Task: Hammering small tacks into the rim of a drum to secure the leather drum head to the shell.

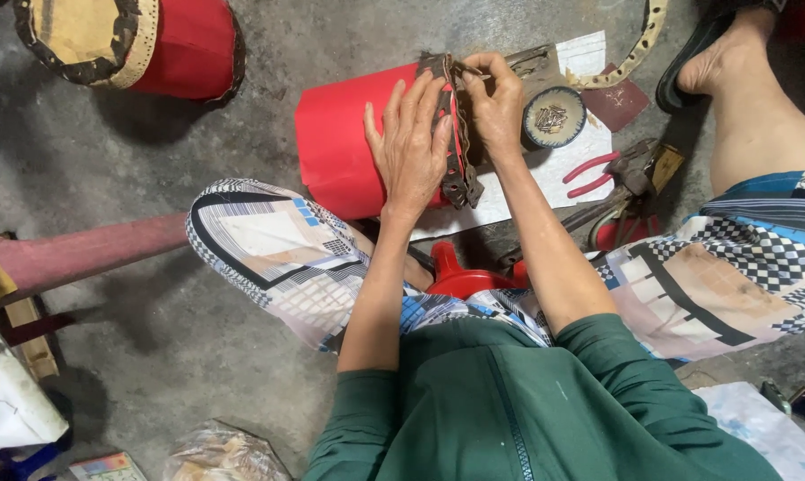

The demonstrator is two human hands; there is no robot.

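Now, left hand point(411, 147): flat, fingers spread on red drum shell point(340, 147).
Right hand point(496, 102): pinching dark scalloped rim band point(458, 174).

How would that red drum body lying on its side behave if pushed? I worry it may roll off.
The red drum body lies on its side on the concrete floor, so its round wall would probably roll. Now the left hand presses it and the right hand pinches its dark rim band, likely steadying it. It looks hollow, perhaps light.
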